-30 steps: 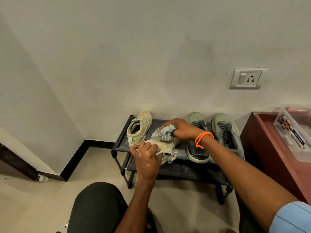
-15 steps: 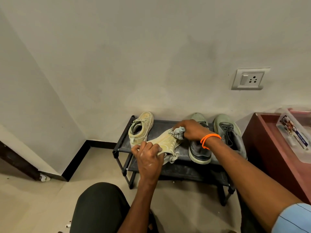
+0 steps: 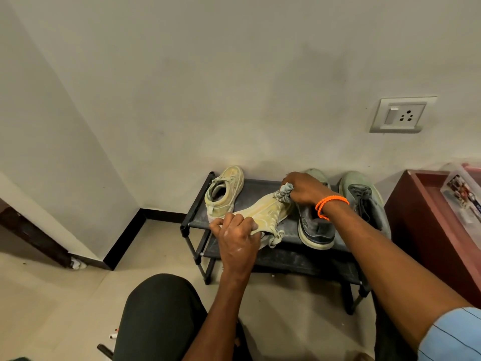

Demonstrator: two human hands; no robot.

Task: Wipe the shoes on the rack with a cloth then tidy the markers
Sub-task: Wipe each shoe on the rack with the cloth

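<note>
Holding the beige shoe (image 3: 263, 213) tipped on its side over the top shelf of the black rack (image 3: 197, 217), I have its long axis running from heel at about 7 o'clock to toe at about 1 o'clock. My left hand (image 3: 238, 237) has its fingers curled tight around the heel end. My right hand (image 3: 303, 190) has its fingers closed on the bunched grey cloth (image 3: 285, 192), which presses against the toe. Its mate (image 3: 225, 194) stands upright on the shelf at 10 o'clock, toe toward the wall. Two grey shoes (image 3: 316, 227) sit at 3 o'clock, toes to the wall. Writing on the nearer one's heel is too small to read.
</note>
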